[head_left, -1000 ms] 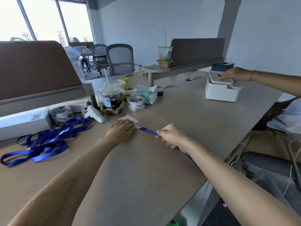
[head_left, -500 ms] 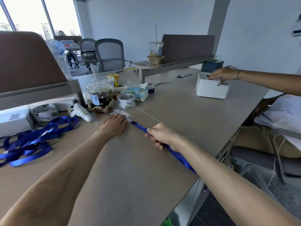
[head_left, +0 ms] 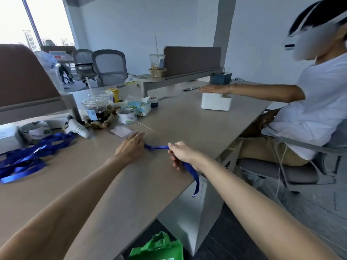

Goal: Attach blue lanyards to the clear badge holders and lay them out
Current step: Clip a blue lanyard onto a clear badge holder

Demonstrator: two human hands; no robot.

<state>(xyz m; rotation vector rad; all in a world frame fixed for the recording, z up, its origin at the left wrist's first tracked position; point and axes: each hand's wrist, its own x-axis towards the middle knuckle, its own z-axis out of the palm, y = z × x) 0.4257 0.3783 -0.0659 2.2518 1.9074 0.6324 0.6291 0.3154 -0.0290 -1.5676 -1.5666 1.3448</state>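
Entry: lanyard (head_left: 156, 147), blue flat strap, one of several. Right hand (head_left: 181, 152) is gripping it, fingers curling round the strap partway along. From the grip, one run is stretching left, low and taut over the table (head_left: 131, 184), toward the left hand (head_left: 129, 147). The other run is passing under the right wrist and hanging over the near table edge, its end dangling free. Left hand is lying flat, fingers straight, pressing down on the strap's far end. The clip is sitting under those fingers and is not showing, so whether it is hooked on cannot be told. Holder (head_left: 121, 131), clear, rectangular and faintly glinting, is lying flat on the table just beyond the left fingertips, touching or nearly touching them. Step in hand, by judgement: laying out, the right hand drawing the strap straight away from the holder while the left hand is anchoring that end. Next move is likely calling for setting the strap down in line, easing the pull so the light holder is not sliding, then letting go with both hands. Far left of the grip, well apart: pile (head_left: 28, 158) of loose blue lanyards, waiting. Beyond the holder: tape (head_left: 127, 117), cup (head_left: 95, 109).
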